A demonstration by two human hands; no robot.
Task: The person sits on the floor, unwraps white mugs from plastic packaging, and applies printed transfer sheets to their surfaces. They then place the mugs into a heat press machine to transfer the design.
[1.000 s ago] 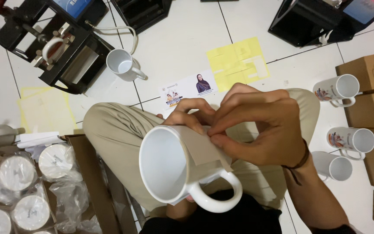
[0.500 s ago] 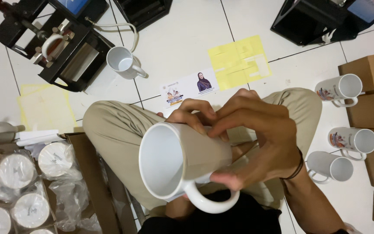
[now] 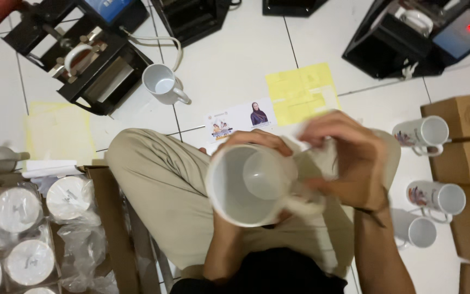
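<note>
Two hands on glossy white ceramic mug (image 3: 251,185): left hand (image 3: 254,142) grip clamped, right hand (image 3: 349,160) blurred, grip unclear.

A plain white mug (image 3: 161,83) stands on the tiled floor (image 3: 235,60) beside a black press (image 3: 80,62). Printed mugs (image 3: 422,132) lie near brown cardboard boxes (image 3: 455,117). Yellow sheets (image 3: 303,92) lie between.

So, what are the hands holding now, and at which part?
Both hold the white mug: left hand on its far outer wall, right hand at the handle side, pressing a pale sheet there. The exact finger hold is blurred.
</note>
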